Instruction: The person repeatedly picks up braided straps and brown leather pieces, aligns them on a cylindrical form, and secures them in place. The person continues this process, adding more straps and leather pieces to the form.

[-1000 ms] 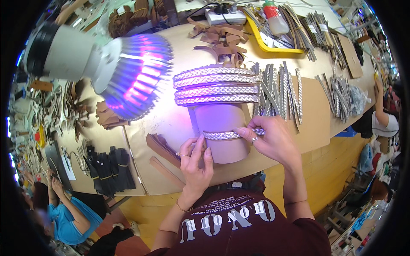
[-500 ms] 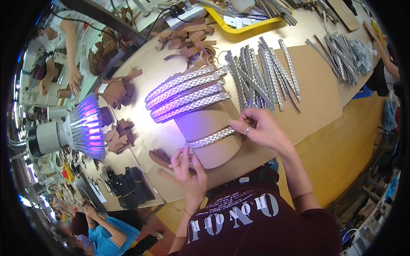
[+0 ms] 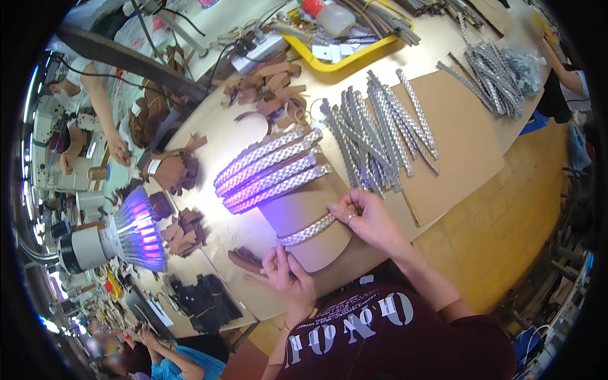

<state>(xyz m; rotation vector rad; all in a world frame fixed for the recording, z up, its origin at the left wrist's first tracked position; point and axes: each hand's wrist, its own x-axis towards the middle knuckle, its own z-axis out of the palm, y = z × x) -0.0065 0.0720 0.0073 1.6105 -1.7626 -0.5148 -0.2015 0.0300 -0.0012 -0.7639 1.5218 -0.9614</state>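
Observation:
A silver braided strap (image 3: 307,232) lies across a curved brown card form (image 3: 297,196) in front of me. My right hand (image 3: 364,217) pinches its right end between thumb and fingers. At the other end is my left hand (image 3: 286,273), a fingertip touching the strap and the thumb held apart. Several more braided straps (image 3: 272,170) lie side by side on the far part of the form. A lamp (image 3: 136,231) with a finned head throws white and violet light on them from the left.
Loose grey and silver straps (image 3: 380,136) are heaped on a cardboard sheet (image 3: 465,139) at right. Brown strip scraps (image 3: 272,85) and a yellow tray (image 3: 345,62) stand behind. Black pieces (image 3: 206,304) lie at left. A co-worker's arm (image 3: 104,111) shows at far left.
The whole view has shifted, so the form and straps sit lower in the picture. Both hands stay at the strap's two ends, the right one still pinching.

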